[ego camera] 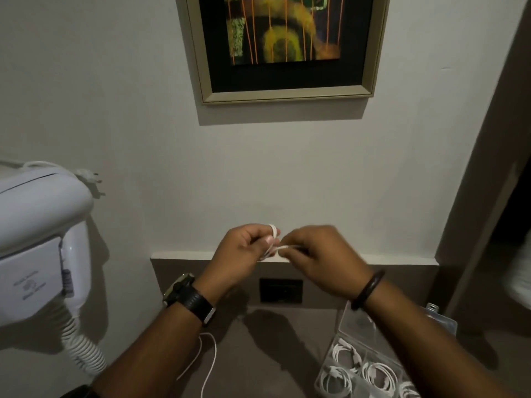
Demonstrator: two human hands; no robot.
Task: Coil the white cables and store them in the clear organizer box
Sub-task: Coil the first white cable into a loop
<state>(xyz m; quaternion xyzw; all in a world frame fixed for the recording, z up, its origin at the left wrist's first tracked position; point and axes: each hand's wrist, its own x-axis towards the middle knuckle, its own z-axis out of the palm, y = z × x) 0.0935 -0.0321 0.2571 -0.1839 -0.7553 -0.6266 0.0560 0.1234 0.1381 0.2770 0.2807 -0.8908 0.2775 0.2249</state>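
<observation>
My left hand and my right hand are raised together in front of the wall, both pinching one white cable. A small loop of it wraps around a left fingertip, and a short stretch runs across to the right fingers. More white cable hangs loose below my left forearm. The clear organizer box stands open on the brown counter at the lower right, partly hidden by my right forearm. Several coiled white cables lie in its compartments.
A white wall-mounted hair dryer with a ribbed hose fills the left side. A framed picture hangs on the wall above. A dark socket plate sits in the brown backsplash behind the counter. A dark door frame rises on the right.
</observation>
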